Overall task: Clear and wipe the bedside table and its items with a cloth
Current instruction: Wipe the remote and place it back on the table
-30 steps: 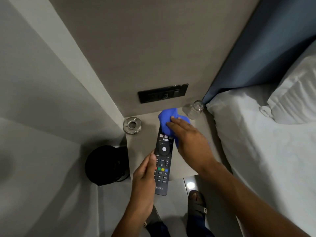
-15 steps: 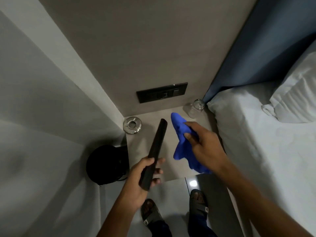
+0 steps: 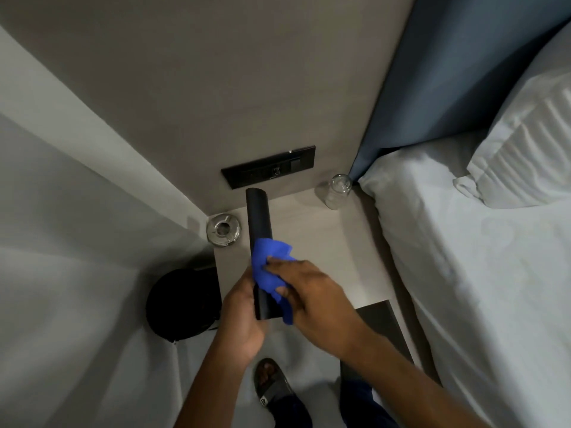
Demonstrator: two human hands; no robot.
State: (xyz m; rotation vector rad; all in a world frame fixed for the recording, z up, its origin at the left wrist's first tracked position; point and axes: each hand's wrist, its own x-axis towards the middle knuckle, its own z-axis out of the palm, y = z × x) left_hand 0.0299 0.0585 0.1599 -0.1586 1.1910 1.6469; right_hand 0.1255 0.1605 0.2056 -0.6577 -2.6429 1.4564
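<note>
My left hand (image 3: pixel 242 316) grips the lower end of a black remote control (image 3: pixel 259 219), held above the beige bedside table (image 3: pixel 336 257) with its plain back facing me. My right hand (image 3: pixel 312 291) presses a blue cloth (image 3: pixel 268 264) around the remote's middle. A metal ashtray (image 3: pixel 223 232) sits at the table's back left corner. An upturned clear glass (image 3: pixel 336 191) stands at the back right corner by the bed.
A black switch panel (image 3: pixel 268 171) is on the wall behind the table. A black round bin (image 3: pixel 182 304) stands on the floor at the left. The white bed (image 3: pixel 479 273) with a pillow (image 3: pixel 531 143) borders the right. My sandalled foot (image 3: pixel 272 387) is below.
The remote was turned from buttons-up to its back side up. My right hand lifted the blue cloth off the table and brought it onto the remote's middle.
</note>
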